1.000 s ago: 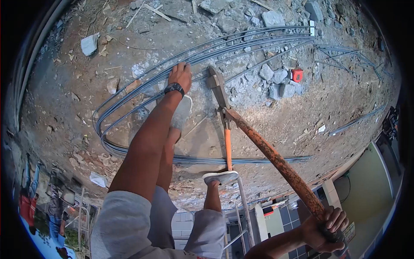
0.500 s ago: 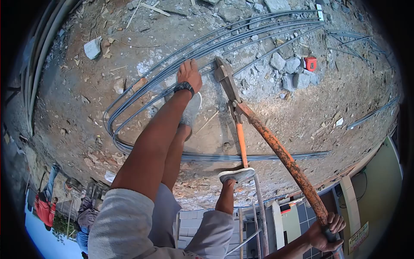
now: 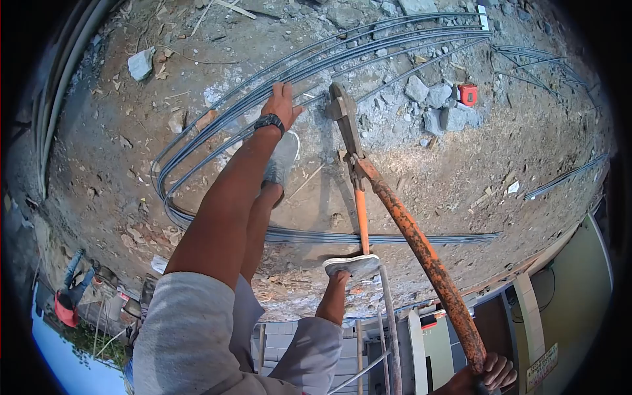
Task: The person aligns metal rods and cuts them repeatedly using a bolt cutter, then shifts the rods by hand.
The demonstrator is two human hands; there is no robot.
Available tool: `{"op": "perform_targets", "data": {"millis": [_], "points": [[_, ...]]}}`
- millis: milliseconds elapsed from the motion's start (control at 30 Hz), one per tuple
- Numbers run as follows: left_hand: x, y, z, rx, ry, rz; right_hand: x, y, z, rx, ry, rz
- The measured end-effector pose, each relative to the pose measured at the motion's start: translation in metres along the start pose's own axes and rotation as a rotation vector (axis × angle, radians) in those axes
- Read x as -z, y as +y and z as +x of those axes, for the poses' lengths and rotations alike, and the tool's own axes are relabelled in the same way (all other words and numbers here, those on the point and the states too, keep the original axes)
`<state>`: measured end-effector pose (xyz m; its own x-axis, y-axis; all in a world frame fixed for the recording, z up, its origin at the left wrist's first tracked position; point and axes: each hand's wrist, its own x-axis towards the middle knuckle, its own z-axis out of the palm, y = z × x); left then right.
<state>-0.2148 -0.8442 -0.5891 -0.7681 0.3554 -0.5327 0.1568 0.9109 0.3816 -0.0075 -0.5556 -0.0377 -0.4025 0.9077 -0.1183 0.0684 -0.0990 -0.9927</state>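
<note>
My left hand (image 3: pixel 279 106), with a dark watch on its wrist, lies over the bundle of long steel rebar rods (image 3: pixel 303 68); its thumb stands apart from the fingers. Just right of it, the jaws of a large bolt cutter (image 3: pixel 343 118) are at one of the nearer rods; whether they have cut through it I cannot tell. At the lower right, my right hand (image 3: pixel 497 372) is closed round the end of the cutter's long, rusty orange handle (image 3: pixel 421 247). The shorter-looking orange handle (image 3: pixel 363 220) points down to my shoe (image 3: pixel 352 264), its end touching or close to it.
The rods bend round at the left and run back near my feet. Grey stones (image 3: pixel 434 99) and a red tape measure (image 3: pixel 467 95) lie at the right. Metal poles (image 3: pixel 390 316) stand below, and a person in red (image 3: pixel 66 309) is at the lower left.
My left hand has shifted slightly left on the rods, its thumb now spread out. My right hand and the cutter's handle have moved a little down and left in view.
</note>
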Motion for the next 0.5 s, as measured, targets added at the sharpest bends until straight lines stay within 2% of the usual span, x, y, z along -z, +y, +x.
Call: {"op": "perform_targets", "data": {"millis": [67, 200, 333, 433, 500], "points": [[-0.005, 0.002, -0.005, -0.022, 0.049, 0.131, 0.003, 0.007, -0.002, 0.019, 0.013, 0.041], [-0.002, 0.007, 0.0, 0.107, -0.013, -0.081, 0.001, -0.002, -0.01, 0.016, 0.01, 0.055], [-0.014, 0.012, 0.002, 0.202, 0.083, -0.151, -0.01, 0.006, -0.023, -0.012, -0.041, 0.065], [0.004, 0.011, 0.026, 0.335, -0.092, -0.126, -0.01, 0.022, -0.033, -0.063, -0.157, 0.069], [0.003, 0.003, 0.027, 0.216, -0.093, -0.018, -0.016, 0.023, -0.039, -0.049, -0.138, 0.051]]}}
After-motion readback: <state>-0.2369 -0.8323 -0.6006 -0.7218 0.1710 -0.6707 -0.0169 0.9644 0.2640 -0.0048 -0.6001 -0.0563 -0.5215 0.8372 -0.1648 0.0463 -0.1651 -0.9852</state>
